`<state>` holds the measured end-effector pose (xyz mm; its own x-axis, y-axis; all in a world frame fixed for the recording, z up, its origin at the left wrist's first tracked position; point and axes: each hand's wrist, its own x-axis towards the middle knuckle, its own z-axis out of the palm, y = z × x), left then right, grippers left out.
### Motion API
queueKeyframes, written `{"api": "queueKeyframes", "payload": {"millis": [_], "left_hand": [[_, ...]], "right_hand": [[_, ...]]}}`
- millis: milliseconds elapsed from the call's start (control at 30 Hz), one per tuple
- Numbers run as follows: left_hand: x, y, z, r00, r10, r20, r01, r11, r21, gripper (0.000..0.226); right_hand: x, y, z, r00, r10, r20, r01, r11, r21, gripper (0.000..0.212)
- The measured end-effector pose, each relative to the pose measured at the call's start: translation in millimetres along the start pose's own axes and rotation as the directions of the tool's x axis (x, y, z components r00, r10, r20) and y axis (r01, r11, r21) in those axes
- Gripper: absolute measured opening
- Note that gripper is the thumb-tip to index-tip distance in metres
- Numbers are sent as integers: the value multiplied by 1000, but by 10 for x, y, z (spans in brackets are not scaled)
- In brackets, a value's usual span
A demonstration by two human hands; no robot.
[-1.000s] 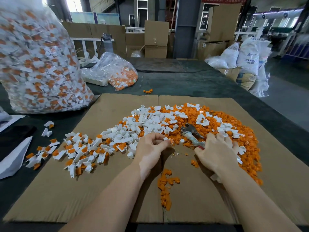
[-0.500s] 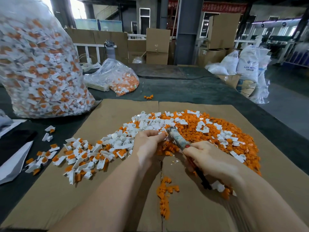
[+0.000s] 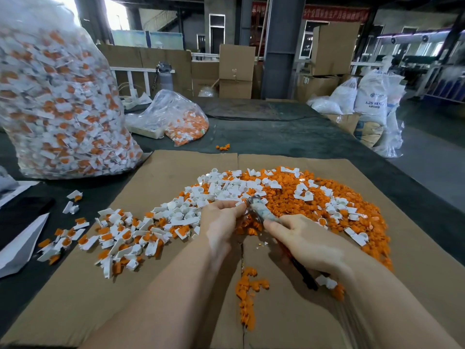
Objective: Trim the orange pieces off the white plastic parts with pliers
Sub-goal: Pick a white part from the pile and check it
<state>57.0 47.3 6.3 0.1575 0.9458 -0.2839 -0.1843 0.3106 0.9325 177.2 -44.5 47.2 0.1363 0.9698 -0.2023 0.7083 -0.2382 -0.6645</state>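
Dark table [image 3: 289, 139] carries cardboard sheets [image 3: 176, 172], 2 bags [image 3: 57, 109]

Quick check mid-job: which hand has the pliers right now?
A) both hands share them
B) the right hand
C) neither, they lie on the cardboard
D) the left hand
B: the right hand is wrapped round the handles of the pliers, their head pointing at the white part pinched in the left hand.
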Motion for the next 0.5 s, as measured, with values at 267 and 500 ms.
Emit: {"api": "queueKeyframes", "payload": {"millis": [267, 500], "left_hand": [[-29, 1, 3, 1000, 1, -8, -1, 1000, 2, 4], [-81, -46, -54, 1000, 23, 2, -23, 1000, 4, 8]], "right_hand": [[36, 50, 82, 992, -52, -116, 42, 996, -81, 33], [57, 241, 179, 955, -59, -290, 15, 989, -149, 37]]}}
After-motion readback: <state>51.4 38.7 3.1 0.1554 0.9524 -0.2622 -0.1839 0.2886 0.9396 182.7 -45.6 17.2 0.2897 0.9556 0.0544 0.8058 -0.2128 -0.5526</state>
